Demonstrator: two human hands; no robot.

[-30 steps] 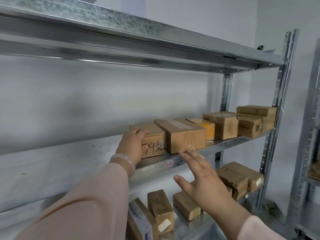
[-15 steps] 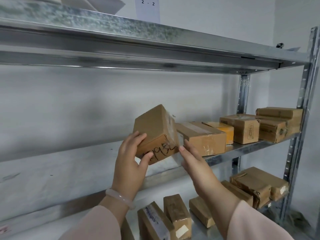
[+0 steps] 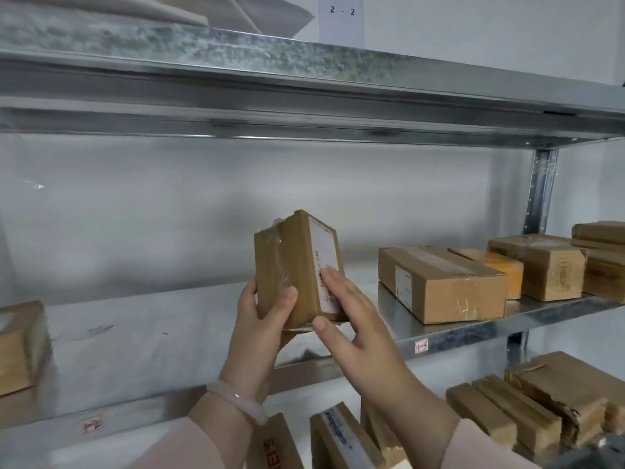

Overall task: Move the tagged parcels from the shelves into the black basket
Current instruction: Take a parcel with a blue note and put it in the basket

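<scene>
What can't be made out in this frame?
Head view:
- Print on the white label of the brown taped cardboard parcel: blurred, partly under fingers of the right hand.
- Its far side: behind the left hand.
- Bottom right, a dark object: blurred, cut by the edge.
- Marks on the small tag on the metal shelf edge: too small.
</scene>
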